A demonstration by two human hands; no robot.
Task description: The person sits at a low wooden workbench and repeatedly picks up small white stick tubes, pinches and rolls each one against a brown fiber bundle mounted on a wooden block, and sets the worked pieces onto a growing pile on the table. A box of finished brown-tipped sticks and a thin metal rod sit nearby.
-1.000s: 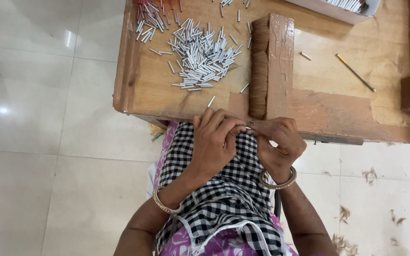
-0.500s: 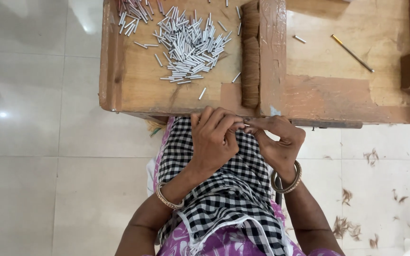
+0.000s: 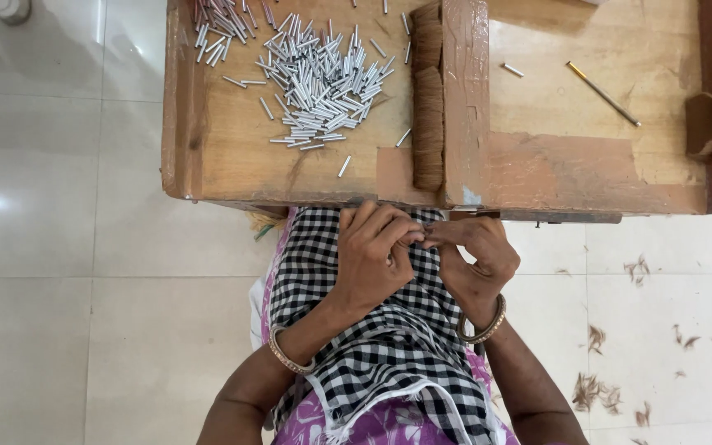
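A: Two hands meet just below the near edge of a low wooden work table (image 3: 232, 165), seen from overhead. Left hand (image 3: 372, 255) and right hand (image 3: 475, 259) are fingertip to fingertip over a black-and-white checked cloth (image 3: 372, 354) on the person's lap.

B: Fingers — what state?

A: Both curled in, tips pinched together at the centre. Something small sits betw. them, but it's too hidden to tell what; can't say for sure what's gripped. Neither hand touches the table.

B: And on the table?

A: Left compartment: a loose heap of short silver-grey tubes (image 3: 323, 82), dozens, scattered w/ a few strays toward the near edge. Just right of that heap, a row of brown fibre bundles (image 3: 428, 99) is packed against a raised wooden divider (image 3: 465, 99). Right compartment is mostly bare wood w/ one thin brass-coloured rod (image 3: 603, 93) lying diagonally, one stray tube near it, and a curled brown strap (image 3: 709, 124) at the far right edge.

B: Anything else in shot?

A: Metal bangles (image 3: 481, 330) on each wrist. Pale tiled floor (image 3: 59, 247) around the table; tufts of brown fibre (image 3: 595, 387) litter the tiles on the person's right, well apart from the hands.
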